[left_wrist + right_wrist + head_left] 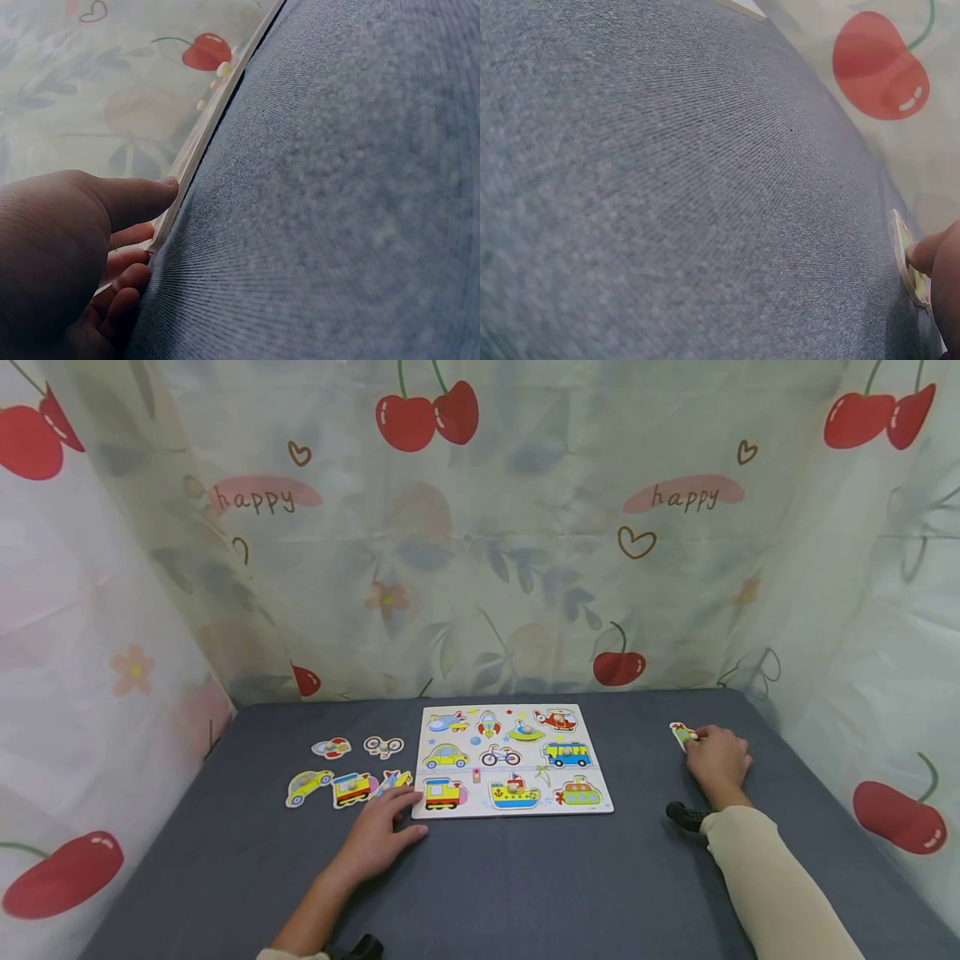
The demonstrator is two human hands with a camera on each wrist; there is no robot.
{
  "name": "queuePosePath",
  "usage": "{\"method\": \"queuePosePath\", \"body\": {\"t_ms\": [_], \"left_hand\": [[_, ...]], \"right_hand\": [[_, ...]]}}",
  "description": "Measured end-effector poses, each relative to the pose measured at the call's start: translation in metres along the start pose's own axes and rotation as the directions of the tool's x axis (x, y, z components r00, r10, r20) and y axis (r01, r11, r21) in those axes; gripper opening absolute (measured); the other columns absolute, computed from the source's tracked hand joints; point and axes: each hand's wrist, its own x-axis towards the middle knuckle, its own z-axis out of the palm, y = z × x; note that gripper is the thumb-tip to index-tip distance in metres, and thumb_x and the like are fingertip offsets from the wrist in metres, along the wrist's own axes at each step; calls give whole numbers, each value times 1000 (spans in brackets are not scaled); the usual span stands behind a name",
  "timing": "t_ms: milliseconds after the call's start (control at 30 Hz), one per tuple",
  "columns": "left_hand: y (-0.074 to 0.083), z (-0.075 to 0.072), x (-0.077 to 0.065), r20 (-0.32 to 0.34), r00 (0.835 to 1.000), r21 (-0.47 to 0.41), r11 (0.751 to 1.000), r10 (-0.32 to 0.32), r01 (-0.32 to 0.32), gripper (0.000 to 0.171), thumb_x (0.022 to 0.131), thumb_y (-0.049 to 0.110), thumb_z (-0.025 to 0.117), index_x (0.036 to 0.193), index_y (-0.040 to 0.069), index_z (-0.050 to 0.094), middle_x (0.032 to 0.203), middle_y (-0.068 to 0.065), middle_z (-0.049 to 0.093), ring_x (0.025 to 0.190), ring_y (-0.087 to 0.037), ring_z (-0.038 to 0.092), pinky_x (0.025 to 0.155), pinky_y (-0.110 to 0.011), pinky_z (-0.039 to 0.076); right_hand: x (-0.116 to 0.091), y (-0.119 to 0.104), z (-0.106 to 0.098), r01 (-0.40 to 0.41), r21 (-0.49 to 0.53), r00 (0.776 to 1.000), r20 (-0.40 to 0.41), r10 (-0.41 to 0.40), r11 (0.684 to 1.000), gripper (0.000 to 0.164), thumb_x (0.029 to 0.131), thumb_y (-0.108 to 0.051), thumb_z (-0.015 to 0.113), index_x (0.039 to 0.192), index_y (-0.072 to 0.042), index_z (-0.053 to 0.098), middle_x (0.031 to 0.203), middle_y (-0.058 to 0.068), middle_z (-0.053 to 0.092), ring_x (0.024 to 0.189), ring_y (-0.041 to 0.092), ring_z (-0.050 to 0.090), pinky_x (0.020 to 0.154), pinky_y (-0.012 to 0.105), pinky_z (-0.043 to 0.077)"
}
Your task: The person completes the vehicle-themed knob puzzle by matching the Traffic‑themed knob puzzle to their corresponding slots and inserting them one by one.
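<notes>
A wooden puzzle board printed with vehicle pictures lies flat on the grey cloth. My left hand rests at its lower left corner. In the left wrist view the thumb lies along the board's edge, with the fingers around the corner. Well to the right of the board, my right hand pinches a small puzzle piece with green and red on it. The right wrist view shows that piece tilted, a fingertip against its face and much of it hidden.
Left of the board lie a car piece, a train piece, a bicycle piece, a red and yellow piece and a plane piece close by my left fingers. A cherry-patterned curtain surrounds the table.
</notes>
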Motion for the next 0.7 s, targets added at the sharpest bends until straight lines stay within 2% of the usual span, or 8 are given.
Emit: {"method": "queuePosePath", "body": {"t_ms": [400,700], "left_hand": [[-1,1,0,2,1000,3,1000,-1,1,48,84,25,77,127,12,64,134,-7,55,111,-25,54,94,-46,43],[-1,1,0,8,1000,5,1000,-6,6,48,83,25,77,128,12,64,135,-7,55,114,-26,53,95,-47,43]], "right_hand": [[-8,-1,3,65,36,997,-33,-64,997,30,96,-17,53,114,3,64,115,29,59,107,50,44,86,60,30],[-18,-16,7,119,96,993,-34,-116,988,29,94,-16,55,114,2,65,115,28,60,108,48,48,90,60,30]]}}
